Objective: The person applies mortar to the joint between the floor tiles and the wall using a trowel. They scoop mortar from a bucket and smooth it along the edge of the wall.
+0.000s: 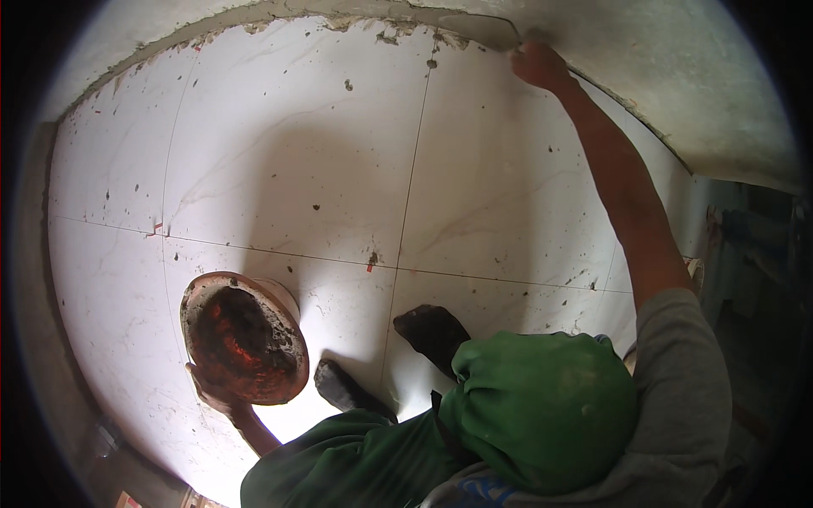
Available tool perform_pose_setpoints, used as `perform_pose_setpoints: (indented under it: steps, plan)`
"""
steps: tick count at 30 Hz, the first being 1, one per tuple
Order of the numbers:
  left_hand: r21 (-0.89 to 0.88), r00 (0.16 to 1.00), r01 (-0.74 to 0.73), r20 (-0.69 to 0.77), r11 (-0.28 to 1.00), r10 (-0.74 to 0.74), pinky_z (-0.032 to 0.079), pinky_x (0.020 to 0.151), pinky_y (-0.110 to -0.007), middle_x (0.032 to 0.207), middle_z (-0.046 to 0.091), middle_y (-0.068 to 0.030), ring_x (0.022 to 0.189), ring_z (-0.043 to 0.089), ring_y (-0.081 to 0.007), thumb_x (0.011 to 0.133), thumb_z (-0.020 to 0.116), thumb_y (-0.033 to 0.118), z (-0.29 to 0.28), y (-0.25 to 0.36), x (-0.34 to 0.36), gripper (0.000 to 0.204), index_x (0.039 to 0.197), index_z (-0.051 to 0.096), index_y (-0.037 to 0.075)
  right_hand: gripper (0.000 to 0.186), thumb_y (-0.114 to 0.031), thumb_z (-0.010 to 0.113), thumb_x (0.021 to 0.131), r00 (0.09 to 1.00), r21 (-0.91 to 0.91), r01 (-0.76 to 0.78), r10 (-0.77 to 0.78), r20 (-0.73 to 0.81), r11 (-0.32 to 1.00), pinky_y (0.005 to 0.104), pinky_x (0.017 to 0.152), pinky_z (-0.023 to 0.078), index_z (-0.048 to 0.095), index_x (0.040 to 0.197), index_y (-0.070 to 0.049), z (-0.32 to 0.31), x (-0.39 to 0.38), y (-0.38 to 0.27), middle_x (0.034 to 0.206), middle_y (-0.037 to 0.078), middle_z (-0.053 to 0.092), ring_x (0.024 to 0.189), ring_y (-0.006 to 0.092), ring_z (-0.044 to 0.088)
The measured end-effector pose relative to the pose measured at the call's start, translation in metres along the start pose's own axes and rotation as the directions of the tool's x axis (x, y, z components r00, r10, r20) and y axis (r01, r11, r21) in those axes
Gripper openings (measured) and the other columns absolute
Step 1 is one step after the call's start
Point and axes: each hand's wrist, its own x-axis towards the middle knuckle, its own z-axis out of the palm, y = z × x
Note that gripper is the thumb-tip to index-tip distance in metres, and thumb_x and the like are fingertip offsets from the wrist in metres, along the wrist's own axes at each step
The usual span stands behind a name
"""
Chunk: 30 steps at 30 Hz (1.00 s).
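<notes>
My right hand [539,66] is stretched far forward and closed round the handle of a trowel. The trowel's grey blade [489,32] lies along the mortar-covered joint [398,13] where the white tiles meet the grey wall; its handle is mostly hidden by my fist. At the near left, my left hand [213,393] grips the near-left rim of a round basin [292,326]. The basin leans toward me and holds dark, wet mortar [241,343] with a reddish shine. Its fingers show at the outer rim; the thumb is hard to make out.
White veined tiles [330,178] are spotted with mortar crumbs. A red tile spacer [370,267] sticks up at one joint. My dark shoes [432,330] and green-clad knees [542,415] are close to the basin. A grey wall [677,76] bounds the far right; a dim doorway area lies beyond.
</notes>
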Motion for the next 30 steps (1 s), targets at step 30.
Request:
perform_pose_setpoints:
  steps: [30]
  plan:
    - [-0.028, 0.997, -0.075, 0.013, 0.997, 0.076, 0.058, 0.098, -0.039, 0.129, 0.07, -0.0138, 0.111, 0.069, -0.0254, 0.113, 0.046, 0.039, 0.006, -0.019, 0.003, 0.051, 0.14, 0.065, 0.0, 0.042, -0.043, 0.055, 0.102, 0.996, -0.125, 0.083, -0.087, -0.029, 0.989, 0.0564, 0.088, 0.055, 0.073, 0.095, -0.006, -0.004, -0.01, 0.001, 0.096, 0.024, 0.073, 0.096, 0.0477, 0.07]
